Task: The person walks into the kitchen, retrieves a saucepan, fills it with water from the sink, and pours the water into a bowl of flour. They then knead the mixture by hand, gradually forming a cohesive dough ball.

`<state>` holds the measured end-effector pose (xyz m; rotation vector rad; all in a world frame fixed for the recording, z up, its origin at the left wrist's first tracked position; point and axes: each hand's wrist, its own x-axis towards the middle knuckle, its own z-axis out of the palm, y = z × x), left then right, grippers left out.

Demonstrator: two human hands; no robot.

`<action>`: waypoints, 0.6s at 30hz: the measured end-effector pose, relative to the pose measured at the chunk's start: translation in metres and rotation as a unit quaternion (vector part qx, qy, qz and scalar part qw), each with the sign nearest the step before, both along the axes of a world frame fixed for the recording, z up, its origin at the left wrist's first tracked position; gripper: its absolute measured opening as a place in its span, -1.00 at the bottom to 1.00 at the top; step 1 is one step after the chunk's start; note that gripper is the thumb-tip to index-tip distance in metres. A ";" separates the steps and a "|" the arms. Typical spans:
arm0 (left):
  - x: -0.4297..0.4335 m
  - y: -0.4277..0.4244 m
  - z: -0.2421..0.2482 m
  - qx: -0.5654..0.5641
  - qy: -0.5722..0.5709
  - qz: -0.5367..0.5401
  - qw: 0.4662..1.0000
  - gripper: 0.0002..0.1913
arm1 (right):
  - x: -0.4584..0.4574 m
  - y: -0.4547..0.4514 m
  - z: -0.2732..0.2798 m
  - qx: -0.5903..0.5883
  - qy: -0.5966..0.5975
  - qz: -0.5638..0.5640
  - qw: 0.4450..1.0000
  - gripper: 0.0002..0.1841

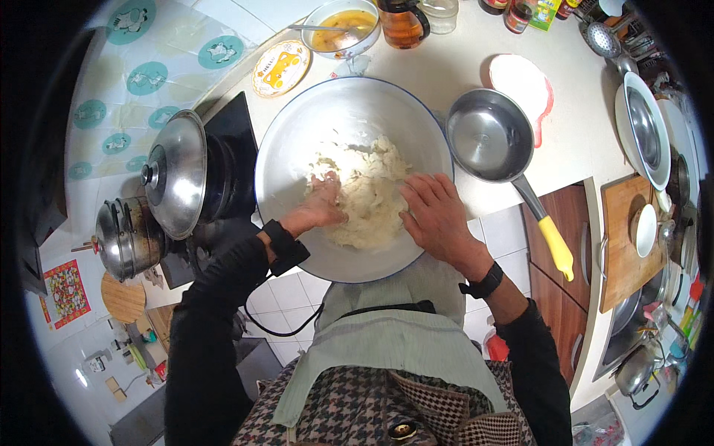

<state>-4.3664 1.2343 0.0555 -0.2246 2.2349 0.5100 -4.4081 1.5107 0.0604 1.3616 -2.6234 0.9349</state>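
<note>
A large white enamel basin with a blue rim stands before me at the counter edge. In it lies a rough, lumpy mass of flour dough, loose and shaggy at the far side. My left hand touches the left side of the dough, its fingers bent and apart, with bits of dough about the fingertips. My right hand is at the right side of the basin, palm down, fingertips by the dough's right edge. Neither hand grips a tool. A dark band circles each wrist.
Right of the basin, a saucepan with a yellow handle end juts past the counter edge near a white plate-like item. Behind are a bowl of yellow liquid and a glass jug. A lidded wok stands left.
</note>
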 end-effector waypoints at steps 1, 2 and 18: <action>0.002 0.009 0.002 0.000 0.006 0.007 1.000 0.09 | 0.000 0.000 0.000 -0.004 0.003 0.003 1.000 -0.56; 0.003 0.015 0.007 0.030 0.031 0.012 0.999 0.07 | -0.001 0.000 0.001 -0.004 0.006 0.003 1.000 -0.57; -0.060 0.060 -0.022 -0.057 0.100 -0.227 0.967 -0.57 | 0.001 -0.001 -0.004 -0.021 -0.031 0.003 0.999 -0.64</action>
